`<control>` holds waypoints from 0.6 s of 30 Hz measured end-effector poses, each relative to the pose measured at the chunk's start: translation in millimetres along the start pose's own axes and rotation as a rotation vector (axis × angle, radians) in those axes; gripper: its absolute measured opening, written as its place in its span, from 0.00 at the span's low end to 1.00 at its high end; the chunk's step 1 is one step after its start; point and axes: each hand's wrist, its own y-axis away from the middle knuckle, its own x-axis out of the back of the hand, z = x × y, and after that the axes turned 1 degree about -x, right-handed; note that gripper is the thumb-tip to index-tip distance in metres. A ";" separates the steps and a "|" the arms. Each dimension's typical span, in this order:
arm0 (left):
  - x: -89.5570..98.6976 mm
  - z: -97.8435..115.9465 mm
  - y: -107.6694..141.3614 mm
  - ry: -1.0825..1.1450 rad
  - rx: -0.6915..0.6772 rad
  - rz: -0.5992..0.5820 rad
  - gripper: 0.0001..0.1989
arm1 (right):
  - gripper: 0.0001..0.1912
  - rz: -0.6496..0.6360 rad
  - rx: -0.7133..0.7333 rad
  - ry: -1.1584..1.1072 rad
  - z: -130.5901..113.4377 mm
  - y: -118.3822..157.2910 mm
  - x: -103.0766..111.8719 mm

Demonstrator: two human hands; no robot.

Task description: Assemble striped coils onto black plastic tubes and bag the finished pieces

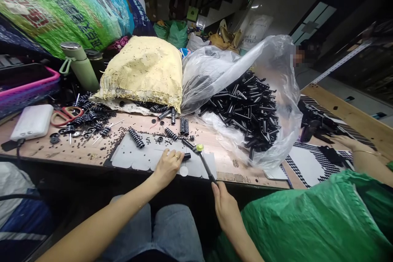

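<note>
Right hand (226, 208): grip closed round near end of hammer (206, 165), head above grey mat (124, 154), near edge of table (226, 166). Likely head-heavy, stiff. Left hand (168, 168): fingers closed on black tube (187, 156), left end; probably light, rigid, slippery.

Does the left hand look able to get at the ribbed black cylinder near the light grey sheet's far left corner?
Probably yes: nothing bulky appears to stand between the left hand and the ribbed black cylinder, though that hand holds a short black tube.
</note>
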 end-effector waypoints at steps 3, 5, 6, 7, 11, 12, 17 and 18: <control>-5.6 16.4 0.0 0.045 -0.003 0.012 0.25 | 0.19 0.123 0.094 -0.145 -19.4 2.5 5.0; -9.4 23.4 1.2 0.077 -0.001 -0.006 0.30 | 0.19 0.127 0.184 -0.148 -32.0 5.0 -0.6; -11.2 24.8 1.7 0.089 0.001 -0.019 0.31 | 0.19 0.093 0.214 -0.106 -36.6 6.4 -5.7; -13.1 24.9 1.5 0.101 -0.003 -0.028 0.31 | 0.19 0.040 0.229 -0.051 -39.4 7.6 -11.2; -14.4 20.8 -8.9 0.166 -0.002 -0.054 0.23 | 0.19 -0.092 0.193 0.013 -32.6 4.9 -19.6; -10.9 20.5 -12.6 0.187 0.039 -0.063 0.21 | 0.19 -0.068 0.167 0.002 -26.8 0.8 -16.5; 43.9 18.1 12.4 0.335 0.093 -0.096 0.21 | 0.22 0.120 -0.042 0.279 23.3 -46.7 9.2; 60.1 13.7 32.0 0.387 0.039 -0.137 0.20 | 0.23 0.131 -0.076 0.333 36.3 -59.1 12.2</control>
